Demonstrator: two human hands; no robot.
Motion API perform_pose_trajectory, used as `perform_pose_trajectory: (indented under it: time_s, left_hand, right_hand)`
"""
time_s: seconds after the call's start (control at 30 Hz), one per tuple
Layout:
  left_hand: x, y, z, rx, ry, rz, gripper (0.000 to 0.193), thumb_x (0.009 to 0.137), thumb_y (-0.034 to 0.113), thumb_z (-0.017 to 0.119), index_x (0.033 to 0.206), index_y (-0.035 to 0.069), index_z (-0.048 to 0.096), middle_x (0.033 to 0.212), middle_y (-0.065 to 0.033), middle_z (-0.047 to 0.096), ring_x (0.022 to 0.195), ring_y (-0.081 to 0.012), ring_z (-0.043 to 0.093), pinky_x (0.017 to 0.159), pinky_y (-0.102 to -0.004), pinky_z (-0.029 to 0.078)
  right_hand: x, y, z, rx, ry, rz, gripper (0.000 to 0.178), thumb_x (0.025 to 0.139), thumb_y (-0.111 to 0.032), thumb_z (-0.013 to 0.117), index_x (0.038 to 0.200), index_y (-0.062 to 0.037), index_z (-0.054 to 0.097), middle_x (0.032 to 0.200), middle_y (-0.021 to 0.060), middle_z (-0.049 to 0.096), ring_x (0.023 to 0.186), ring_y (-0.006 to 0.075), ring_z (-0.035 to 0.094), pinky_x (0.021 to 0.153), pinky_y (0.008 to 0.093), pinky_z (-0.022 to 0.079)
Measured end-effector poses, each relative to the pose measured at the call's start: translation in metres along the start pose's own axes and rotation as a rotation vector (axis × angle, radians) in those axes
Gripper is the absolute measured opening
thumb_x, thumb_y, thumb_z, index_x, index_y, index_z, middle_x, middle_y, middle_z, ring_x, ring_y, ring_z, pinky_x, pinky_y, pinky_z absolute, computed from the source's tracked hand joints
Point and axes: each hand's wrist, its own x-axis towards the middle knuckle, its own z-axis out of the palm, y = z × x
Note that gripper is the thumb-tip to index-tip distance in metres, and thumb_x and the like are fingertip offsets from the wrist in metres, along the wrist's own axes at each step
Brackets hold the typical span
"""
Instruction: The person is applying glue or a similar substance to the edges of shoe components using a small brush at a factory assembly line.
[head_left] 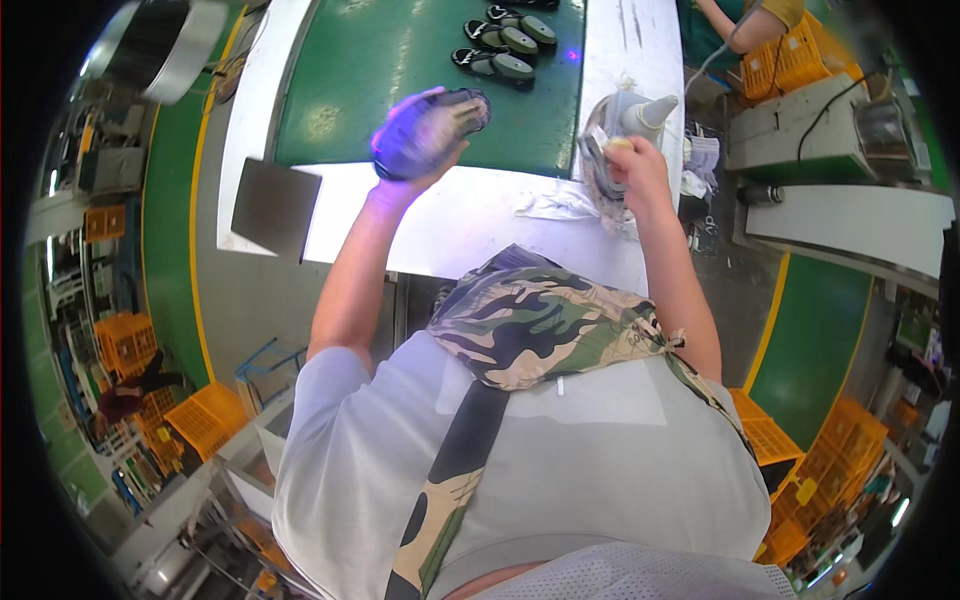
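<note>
In front of me on the left, my left hand [440, 170] is closed round a dark sandal or shoe [462, 112], tilted and smeared by motion. Purple light falls on that hand and on what it holds. On the right, my right hand [640, 172] pinches a small pale-yellow thing, perhaps a brush handle. Just under those fingers is a grey, crusted dish [597, 175]. Behind the dish lies a grey container with a cone-shaped nozzle [652, 112]. Several dark sandals with grey-green soles [510, 68] rest on the green belt, farther off.
The green belt [370, 60] runs between white table edges. A crumpled white cloth [555, 205] lies by the dish. A dark flat plate [275, 208] juts from the table's left corner. At the far right another person's arm [735, 30] shows near an orange crate [785, 65].
</note>
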Motion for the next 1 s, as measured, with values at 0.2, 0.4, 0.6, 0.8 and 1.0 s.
perform_pose_trajectory:
  time_s: [0.2, 0.4, 0.6, 0.8, 1.0]
  left_hand:
    - [-0.013, 0.054, -0.048, 0.379, -0.033, 0.399, 0.046, 0.069, 0.005, 0.077, 0.111, 0.000, 0.057, 0.111, -0.0192, 0.067, 0.104, -0.0371, 0.066, 0.090, -0.0422, 0.053]
    - [-0.039, 0.082, -0.078, 0.481, 0.027, 0.443, 0.045, 0.071, 0.001, 0.074, 0.112, -0.002, 0.055, 0.115, -0.0220, 0.065, 0.103, -0.0390, 0.065, 0.090, -0.0451, 0.053]
    - [-0.058, 0.102, -0.096, 0.527, 0.044, 0.399, 0.047, 0.069, 0.001, 0.075, 0.112, -0.002, 0.056, 0.114, -0.0224, 0.065, 0.102, -0.0390, 0.066, 0.088, -0.0440, 0.053]
    - [-0.074, 0.099, -0.106, 0.635, 0.057, 0.285, 0.051, 0.067, 0.001, 0.076, 0.114, 0.000, 0.056, 0.114, -0.0191, 0.066, 0.101, -0.0364, 0.066, 0.085, -0.0409, 0.053]
    - [-0.084, 0.091, -0.102, 0.655, 0.078, 0.117, 0.057, 0.065, 0.005, 0.078, 0.118, 0.002, 0.056, 0.110, -0.0172, 0.067, 0.097, -0.0340, 0.066, 0.083, -0.0393, 0.053]
  right_hand:
    - [-0.005, -0.062, 0.120, 0.314, -0.425, -0.155, 0.025, 0.074, -0.008, 0.079, 0.090, -0.0048, 0.060, 0.084, 0.0035, 0.063, 0.071, 0.0117, 0.059, 0.067, 0.0263, 0.049]
    - [-0.020, -0.068, 0.183, 0.275, -0.572, -0.255, 0.025, 0.074, -0.004, 0.079, 0.087, -0.0053, 0.058, 0.085, 0.0034, 0.062, 0.073, 0.0120, 0.060, 0.067, 0.0265, 0.050]
    - [-0.043, -0.065, 0.213, 0.305, -0.698, -0.245, 0.021, 0.077, -0.002, 0.075, 0.087, -0.0054, 0.057, 0.086, 0.0050, 0.063, 0.075, 0.0148, 0.063, 0.070, 0.0280, 0.051]
    - [-0.073, -0.072, 0.220, 0.290, -0.853, -0.060, 0.019, 0.078, 0.000, 0.071, 0.088, -0.0041, 0.057, 0.086, 0.0054, 0.062, 0.076, 0.0148, 0.061, 0.075, 0.0287, 0.051]
    - [-0.086, -0.085, 0.218, 0.280, -0.942, -0.163, 0.019, 0.077, 0.000, 0.073, 0.088, -0.0031, 0.058, 0.086, 0.0043, 0.060, 0.076, 0.0122, 0.058, 0.074, 0.0267, 0.048]
